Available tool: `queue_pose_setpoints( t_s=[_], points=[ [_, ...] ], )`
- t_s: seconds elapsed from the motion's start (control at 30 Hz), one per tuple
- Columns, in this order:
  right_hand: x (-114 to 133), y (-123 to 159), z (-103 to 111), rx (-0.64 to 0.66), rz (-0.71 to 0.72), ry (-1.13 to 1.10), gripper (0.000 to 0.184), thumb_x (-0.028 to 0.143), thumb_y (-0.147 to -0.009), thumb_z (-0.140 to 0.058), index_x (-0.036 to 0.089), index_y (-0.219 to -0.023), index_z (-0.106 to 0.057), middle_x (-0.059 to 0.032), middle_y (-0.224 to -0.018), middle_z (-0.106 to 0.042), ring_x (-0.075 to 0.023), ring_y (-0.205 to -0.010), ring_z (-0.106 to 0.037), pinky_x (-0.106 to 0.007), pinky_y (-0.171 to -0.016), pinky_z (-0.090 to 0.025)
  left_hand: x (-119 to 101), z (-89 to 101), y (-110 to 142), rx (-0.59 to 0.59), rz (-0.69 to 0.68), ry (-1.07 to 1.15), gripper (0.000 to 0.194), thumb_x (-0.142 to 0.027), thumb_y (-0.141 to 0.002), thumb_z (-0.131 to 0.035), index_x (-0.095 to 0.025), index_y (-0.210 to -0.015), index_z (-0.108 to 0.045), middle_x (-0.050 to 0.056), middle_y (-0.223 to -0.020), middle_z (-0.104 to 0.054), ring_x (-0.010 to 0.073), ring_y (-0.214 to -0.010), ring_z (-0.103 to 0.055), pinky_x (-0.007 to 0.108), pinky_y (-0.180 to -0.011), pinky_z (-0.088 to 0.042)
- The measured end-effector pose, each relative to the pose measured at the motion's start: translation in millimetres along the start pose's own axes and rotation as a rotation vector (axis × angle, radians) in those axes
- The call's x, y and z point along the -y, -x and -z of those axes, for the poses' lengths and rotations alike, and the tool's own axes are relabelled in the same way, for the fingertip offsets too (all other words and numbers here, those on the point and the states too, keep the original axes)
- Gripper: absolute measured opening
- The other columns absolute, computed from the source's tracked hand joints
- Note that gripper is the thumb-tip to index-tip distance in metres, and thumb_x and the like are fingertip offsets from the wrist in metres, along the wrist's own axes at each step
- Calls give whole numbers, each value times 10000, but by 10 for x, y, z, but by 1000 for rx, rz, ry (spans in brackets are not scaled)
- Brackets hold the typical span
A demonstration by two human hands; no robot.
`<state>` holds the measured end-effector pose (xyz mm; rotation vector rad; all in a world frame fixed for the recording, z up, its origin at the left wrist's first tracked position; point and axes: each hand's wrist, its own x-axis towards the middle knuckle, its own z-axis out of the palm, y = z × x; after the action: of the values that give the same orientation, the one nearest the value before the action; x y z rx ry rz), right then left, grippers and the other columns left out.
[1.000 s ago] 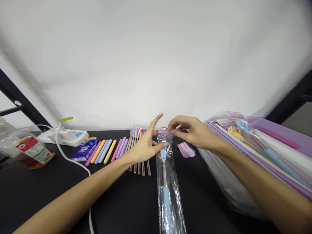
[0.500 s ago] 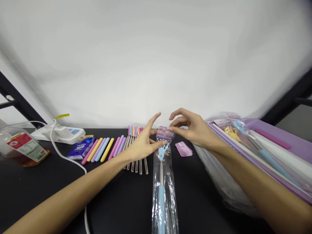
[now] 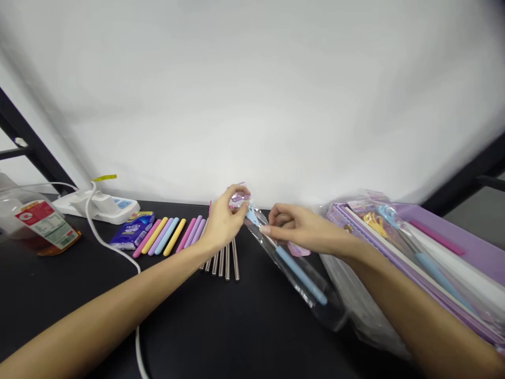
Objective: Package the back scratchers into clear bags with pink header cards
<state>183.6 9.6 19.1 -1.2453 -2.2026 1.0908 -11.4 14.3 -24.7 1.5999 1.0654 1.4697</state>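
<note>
One clear bag (image 3: 333, 313) with a blue stick (image 3: 300, 275) inside, held slanting over the black counter (image 3: 213, 326) in the head view. Pinched its top with the left hand (image 3: 224, 221). Touched it with the curled right hand (image 3: 302, 227); couldn't tell if gripping.

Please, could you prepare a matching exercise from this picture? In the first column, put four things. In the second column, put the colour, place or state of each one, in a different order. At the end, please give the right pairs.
Column 1
1. Power strip
2. Bottle
3. Blue-handled stick in the middle
4. Bin

Column 2
A. Purple, at the far right
B. Lying at a slant inside a clear bag
C. White, with a plug in it
D. See-through, at the far left

Right pairs: 1-C, 2-D, 3-B, 4-A
</note>
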Motion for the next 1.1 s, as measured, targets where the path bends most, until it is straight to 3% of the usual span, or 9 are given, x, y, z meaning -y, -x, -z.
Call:
queue_pose_setpoints(
  t_s=[0.1, 0.23, 0.3, 0.37, 0.43, 0.6, 0.77, 0.93, 1.1],
  points=[
    [68, 42, -39, -63, -23, 87, 301, 391, -729, -726, 219, -866, -522, 36, -692, -594, -104, -514, -508, -236, -481, -374, 21, -27, -81, -113, 45, 40, 133, -285, -861, -614, -163, -911, -593, 35, -997, -596, 96, -656, -623, 330, -664, -625],
    [73, 99, 74, -178, -44, 144, 211, 288, -732, -681, 221, -859, -526, 21, -765, -623, -123, -576, -559, -249, -536, -406, -52, -140, -160, -107, 107, 121, 165, -284, -880, -598, -155, -982, -613, 63, -1080, -607, 127, -742, -664, 344, -707, -634],
    [45, 160, 235, -207, -42, 181, 192, 293, -737, -673, 219, -863, -549, 13, -757, -635, -146, -631, -592, -260, -578, -428, -118, -227, -163, -17, 88, 148, 279, -332, -903, -580, -214, -1156, -590, 82, -1259, -558, 155, -842, -671, 348, -733, -632],
    [3, 256, 446, -274, -28, 244, 200, 317, -730, -685, 216, -860, -573, 3, -754, -642, -164, -677, -607, -272, -619, -441, -181, -332, -138, 107, 62, 136, 437, -380, -919, -562, -336, -1343, -466, 78, -1419, -445, 168, -892, -673, 363, -758, -624],
    [-58, 382, 670, -386, -35, 301, 224, 349, -715, -703, 213, -854, -591, -11, -780, -648, -170, -688, -606, -280, -624, -438, -223, -454, -97, 211, 44, 79, 515, -397, -930, -543, -398, -1412, -363, 84, -1454, -403, 170, -901, -679, 377, -802, -605],
    [-387, 752, 1086, -699, -165, 310, 342, 457, -644, -744, 205, -824, -598, -34, -768, -636, -194, -681, -604, -298, -590, -422, -269, -805, 1, 527, 0, -47, 421, -368, -935, -516, -301, -1345, -451, 99, -1270, -550, 164, -852, -680, 298, -712, -575],
    [-945, 1089, 1239, -813, -258, 294, 344, 477, -630, -714, 202, -785, -577, -30, -734, -625, -199, -696, -598, -315, -625, -444, -366, -1137, 62, 841, -90, -144, 376, -296, -943, -480, -285, -1319, -505, 29, -987, -666, 139, -756, -670, 251, -650, -528],
    [-1312, 1355, 1219, -771, -332, 253, 365, 404, -645, -707, 216, -898, -524, 0, -698, -653, -177, -628, -603, -292, -605, -436, -447, -1461, 67, 901, -228, -235, 358, -301, -940, -491, -256, -1290, -551, 22, -976, -680, 141, -792, -652, 259, -690, -524],
    [-1307, 1457, 1141, -794, -401, 399, 387, 436, -715, -681, 227, -999, -524, -14, -750, -683, -184, -625, -605, -287, -580, -409, -430, -1751, 30, 876, -282, -268, 351, -281, -939, -486, -244, -1281, -556, 28, -971, -680, 145, -797, -646, 273, -699, -526]
  ],
)
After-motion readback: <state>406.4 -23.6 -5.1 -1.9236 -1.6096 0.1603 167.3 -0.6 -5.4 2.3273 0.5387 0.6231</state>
